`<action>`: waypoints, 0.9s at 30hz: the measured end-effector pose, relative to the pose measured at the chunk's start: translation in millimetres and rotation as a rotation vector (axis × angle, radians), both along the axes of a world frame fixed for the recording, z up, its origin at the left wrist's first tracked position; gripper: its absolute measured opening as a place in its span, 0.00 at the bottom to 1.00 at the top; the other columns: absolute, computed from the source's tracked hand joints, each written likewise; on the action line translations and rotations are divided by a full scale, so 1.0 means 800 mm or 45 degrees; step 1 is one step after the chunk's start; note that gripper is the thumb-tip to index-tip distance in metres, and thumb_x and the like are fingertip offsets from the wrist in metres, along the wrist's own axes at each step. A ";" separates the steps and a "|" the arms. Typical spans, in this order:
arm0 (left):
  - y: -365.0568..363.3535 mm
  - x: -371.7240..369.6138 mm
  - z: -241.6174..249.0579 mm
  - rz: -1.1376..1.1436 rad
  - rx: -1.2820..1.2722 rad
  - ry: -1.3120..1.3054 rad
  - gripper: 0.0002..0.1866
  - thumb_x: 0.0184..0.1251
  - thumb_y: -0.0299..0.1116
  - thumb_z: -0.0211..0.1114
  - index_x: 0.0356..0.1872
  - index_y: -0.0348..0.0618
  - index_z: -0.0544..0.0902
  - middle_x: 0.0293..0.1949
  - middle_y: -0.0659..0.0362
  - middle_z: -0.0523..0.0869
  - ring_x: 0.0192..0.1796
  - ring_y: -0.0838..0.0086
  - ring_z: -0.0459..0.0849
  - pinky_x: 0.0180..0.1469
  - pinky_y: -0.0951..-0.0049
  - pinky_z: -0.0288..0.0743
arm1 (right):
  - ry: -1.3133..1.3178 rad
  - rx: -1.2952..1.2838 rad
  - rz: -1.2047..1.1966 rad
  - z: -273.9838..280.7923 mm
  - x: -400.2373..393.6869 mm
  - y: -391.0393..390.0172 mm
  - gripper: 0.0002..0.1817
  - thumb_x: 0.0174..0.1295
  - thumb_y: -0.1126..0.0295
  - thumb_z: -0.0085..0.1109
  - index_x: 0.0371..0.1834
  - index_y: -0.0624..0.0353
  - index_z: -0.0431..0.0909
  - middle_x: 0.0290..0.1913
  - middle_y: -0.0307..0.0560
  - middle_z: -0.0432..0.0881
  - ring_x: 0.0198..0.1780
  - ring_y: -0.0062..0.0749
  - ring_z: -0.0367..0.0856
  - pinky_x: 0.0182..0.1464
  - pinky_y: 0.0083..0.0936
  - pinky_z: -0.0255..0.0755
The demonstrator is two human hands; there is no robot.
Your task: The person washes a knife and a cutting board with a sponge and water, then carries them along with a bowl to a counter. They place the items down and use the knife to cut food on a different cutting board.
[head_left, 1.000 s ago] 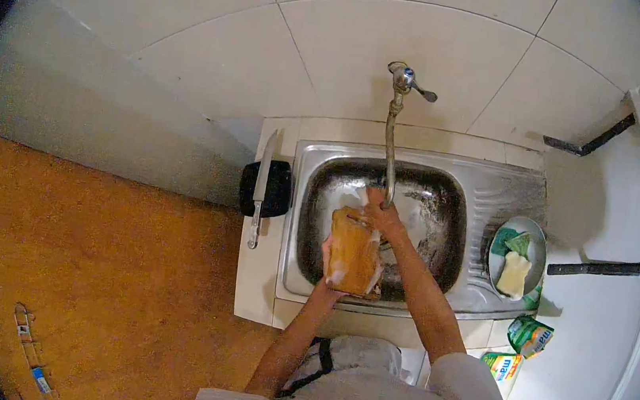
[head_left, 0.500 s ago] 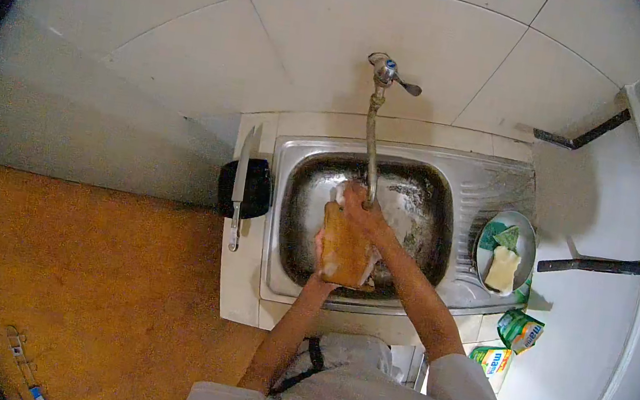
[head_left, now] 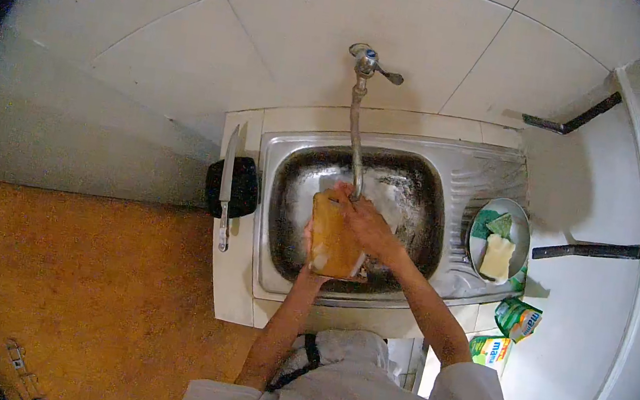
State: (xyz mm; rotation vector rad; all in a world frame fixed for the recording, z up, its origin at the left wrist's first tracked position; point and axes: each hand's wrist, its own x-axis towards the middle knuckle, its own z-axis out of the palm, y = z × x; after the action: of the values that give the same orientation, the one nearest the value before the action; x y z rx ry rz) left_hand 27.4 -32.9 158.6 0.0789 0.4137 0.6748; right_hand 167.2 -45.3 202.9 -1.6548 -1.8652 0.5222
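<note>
A wooden cutting board (head_left: 337,242) is held over the sink basin, its face wet and a whitish foam patch near its lower left corner. My left hand (head_left: 308,233) supports it from beneath, fingers at its left edge and the palm hidden. Over the upper right of the board lies my right hand (head_left: 369,226), its bent fingers at the top edge beside the slot. Just above that hand ends the spout of the faucet (head_left: 357,141). Whether water runs from it I cannot make out.
Left of the steel sink (head_left: 258,264), a knife (head_left: 228,177) lies across a black tray-like object (head_left: 244,188). On the drainboard, a bowl (head_left: 526,229) holds green scouring pads (head_left: 498,224) and a pale yellow sponge (head_left: 497,258). Green packets (head_left: 517,319) stand at the lower right.
My right hand has slid a little down and right from the board's top left corner, uncovering its slot. Foam there no longer shows. The whole view has shifted slightly.
</note>
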 end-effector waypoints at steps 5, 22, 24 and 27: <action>0.008 0.010 0.041 -0.012 0.079 -0.077 0.33 0.64 0.59 0.40 0.65 0.52 0.59 0.63 0.59 0.65 0.62 0.65 0.66 0.63 0.60 0.59 | 0.024 -0.253 -0.011 -0.015 0.002 -0.021 0.36 0.53 0.76 0.44 0.68 0.61 0.45 0.64 0.62 0.57 0.64 0.53 0.59 0.65 0.40 0.54; 0.004 -0.016 -0.025 -0.137 -0.151 -0.062 0.36 0.59 0.64 0.41 0.60 0.48 0.65 0.56 0.56 0.72 0.54 0.59 0.73 0.55 0.54 0.68 | -0.223 0.245 -0.027 -0.056 -0.025 0.068 0.33 0.54 0.76 0.46 0.66 0.64 0.51 0.66 0.53 0.55 0.67 0.45 0.53 0.65 0.33 0.56; 0.005 -0.021 -0.037 -0.177 -0.138 -0.138 0.36 0.59 0.64 0.42 0.60 0.48 0.65 0.55 0.55 0.73 0.53 0.58 0.74 0.54 0.53 0.69 | -0.330 0.216 -0.060 -0.073 -0.026 0.080 0.30 0.55 0.75 0.47 0.64 0.65 0.55 0.64 0.53 0.60 0.66 0.43 0.56 0.64 0.32 0.56; 0.008 -0.018 -0.034 -0.264 -0.079 -0.233 0.35 0.59 0.64 0.43 0.59 0.47 0.65 0.54 0.55 0.74 0.52 0.59 0.76 0.53 0.53 0.70 | 0.176 -0.330 -0.354 -0.127 -0.035 0.093 0.19 0.62 0.71 0.46 0.57 0.61 0.66 0.55 0.50 0.70 0.55 0.39 0.69 0.58 0.29 0.63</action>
State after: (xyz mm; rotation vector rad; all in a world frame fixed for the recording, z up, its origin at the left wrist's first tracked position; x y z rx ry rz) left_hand 13.4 -26.1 131.2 0.0009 0.2461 0.4601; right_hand 139.0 29.3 100.9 -1.9534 -1.4857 0.7615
